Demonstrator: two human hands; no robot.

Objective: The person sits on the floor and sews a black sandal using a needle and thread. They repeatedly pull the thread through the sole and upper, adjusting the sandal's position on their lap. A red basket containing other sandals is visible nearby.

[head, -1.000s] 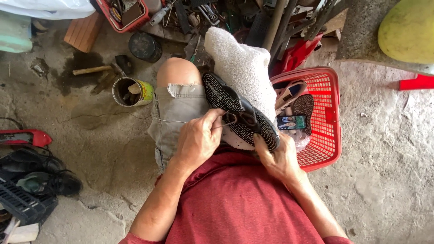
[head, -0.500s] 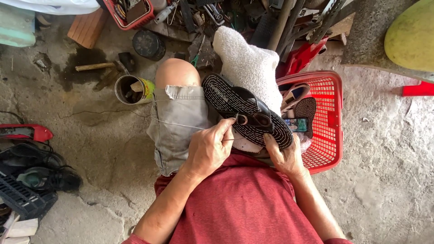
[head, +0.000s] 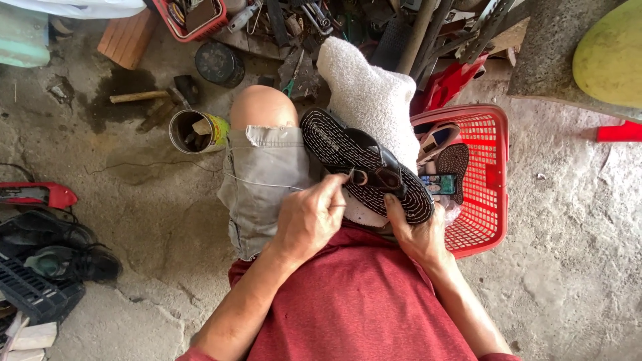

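Sandal [head: 364,164] lies sole-up across a towel-covered knee [head: 374,100] at frame centre. Right hand [head: 418,234] grips its heel, steadying it; left hand [head: 307,220] pinches a thread [head: 261,184], pulling it taut.

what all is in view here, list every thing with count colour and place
black ribbed-sole sandal: 1, black, on the lap, sole up
white fuzzy cloth: 1, white, under the sandal
thin pale thread: 1, across the grey shorts
red plastic mesh basket: 1, red, right of the lap, holding footwear
open metal tin can: 1, on the concrete floor by the knee
round dark lid: 1, above the can
red tray of tools: 1, top edge
dark shoes: left edge
left hand: pinching at the sandal strap
right hand: gripping the sandal heel
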